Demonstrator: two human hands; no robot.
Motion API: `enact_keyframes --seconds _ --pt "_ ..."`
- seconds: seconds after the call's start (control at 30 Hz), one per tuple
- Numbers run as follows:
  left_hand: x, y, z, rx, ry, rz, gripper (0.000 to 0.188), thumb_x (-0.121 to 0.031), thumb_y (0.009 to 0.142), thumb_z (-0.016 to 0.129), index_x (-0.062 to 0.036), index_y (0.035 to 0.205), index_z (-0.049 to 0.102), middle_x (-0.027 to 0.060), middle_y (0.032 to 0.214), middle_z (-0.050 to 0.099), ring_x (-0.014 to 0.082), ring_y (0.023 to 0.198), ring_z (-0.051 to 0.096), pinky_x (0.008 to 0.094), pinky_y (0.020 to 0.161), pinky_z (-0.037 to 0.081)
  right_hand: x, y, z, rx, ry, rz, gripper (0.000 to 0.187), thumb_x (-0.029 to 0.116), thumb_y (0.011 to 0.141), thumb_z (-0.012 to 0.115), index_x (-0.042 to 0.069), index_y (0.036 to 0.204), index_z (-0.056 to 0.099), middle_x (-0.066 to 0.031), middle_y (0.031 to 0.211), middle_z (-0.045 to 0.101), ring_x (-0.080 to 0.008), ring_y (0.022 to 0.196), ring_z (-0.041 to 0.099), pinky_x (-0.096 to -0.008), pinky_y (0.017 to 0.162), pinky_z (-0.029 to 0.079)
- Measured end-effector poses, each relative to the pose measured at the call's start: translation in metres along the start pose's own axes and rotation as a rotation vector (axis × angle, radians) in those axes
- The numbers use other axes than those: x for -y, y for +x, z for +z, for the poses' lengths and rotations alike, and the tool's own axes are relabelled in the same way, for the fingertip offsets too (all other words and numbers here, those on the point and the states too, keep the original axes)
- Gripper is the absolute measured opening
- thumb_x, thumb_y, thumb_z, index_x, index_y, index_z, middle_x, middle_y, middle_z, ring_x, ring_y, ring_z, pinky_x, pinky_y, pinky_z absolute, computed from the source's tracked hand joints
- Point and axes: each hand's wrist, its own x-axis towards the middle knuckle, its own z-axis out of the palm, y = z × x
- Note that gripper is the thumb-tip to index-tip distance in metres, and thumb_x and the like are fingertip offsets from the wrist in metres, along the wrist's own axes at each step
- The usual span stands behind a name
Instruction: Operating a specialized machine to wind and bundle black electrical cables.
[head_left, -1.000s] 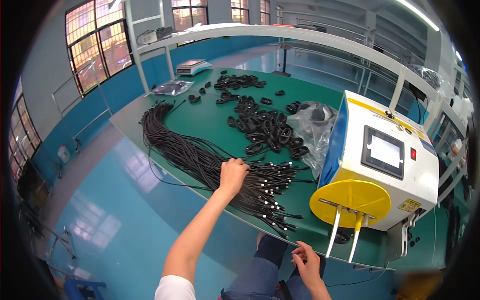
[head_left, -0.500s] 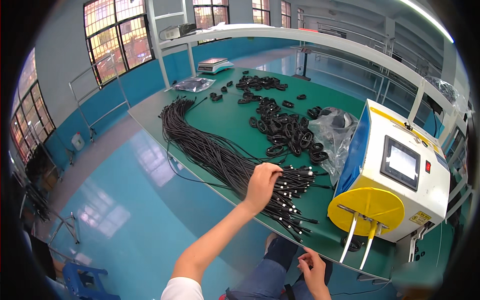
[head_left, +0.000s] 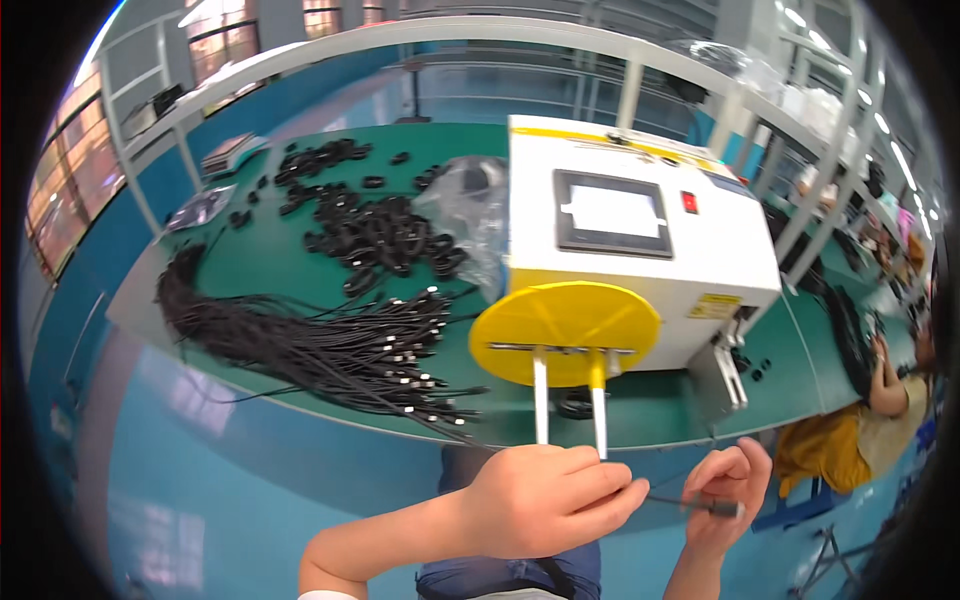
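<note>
A black cable [head_left: 668, 499] is pinched in my left hand [head_left: 555, 500], in front of the table's near edge. Its free end, a dark connector plug [head_left: 722, 508], sticks out to the right past the fingers. My right hand [head_left: 728, 490] is raised behind that end, fingers loosely bent and apart; whether it touches the cable I cannot tell. Just beyond both hands is a yellow disc [head_left: 565, 318] with two prongs, mounted on a white winding machine [head_left: 640, 150]. Left of it lies a long bundle of black cables [head_left: 290, 345], plug ends toward the machine.
Many coiled black cables [head_left: 385, 235] lie on the green table [head_left: 440, 145], beside a clear plastic bag [head_left: 475, 215]. A scale [head_left: 235, 153] stands at the far left. A white shelf beam [head_left: 430, 30] crosses above. Another person [head_left: 890, 410] sits at the right.
My left hand has left the cable bundle and come right and nearer with one cable. My right hand has risen beside its plug. The view has swung right.
</note>
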Motion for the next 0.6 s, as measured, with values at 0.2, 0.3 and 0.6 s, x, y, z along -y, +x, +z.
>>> enact_keyframes --seconds 0.2,0.3,0.6 --pt "0.017 0.034 0.006 0.104 0.049 -0.14 0.018 -0.005 0.071 0.068 -0.006 0.089 0.069 0.0049 0.076 0.061 0.0184 0.058 0.06 0.0278 0.045 0.046 0.01 0.03 -0.035 0.146 -0.341 -0.155 0.031 0.019 0.079 0.07 -0.002 0.1 0.061 -0.0072 0.063 0.052 -0.0146 0.055 0.052 -0.0231 0.044 0.039" --pt "0.03 0.038 -0.003 0.204 0.132 -0.253 0.012 -0.007 0.074 0.067 -0.0072 0.086 0.069 0.0051 0.074 0.061 0.0214 0.062 0.062 0.0304 0.05 0.048 -0.014 0.047 -0.011 0.263 -0.851 -0.101 0.024 0.0 0.07 0.071 0.0 0.093 0.067 -0.0072 0.063 0.052 -0.0163 0.056 0.054 -0.0251 0.047 0.038" --pt "0.075 0.032 0.021 0.346 0.338 -0.454 0.006 -0.013 0.077 0.064 -0.0073 0.077 0.065 0.0067 0.076 0.061 0.0258 0.072 0.062 0.0358 0.062 0.048 -0.12 0.05 0.014 0.431 -0.738 -0.15 0.012 0.005 0.072 0.07 0.0 0.081 0.064 -0.0129 0.071 0.058 -0.0306 0.066 0.058 -0.0372 0.057 0.046"
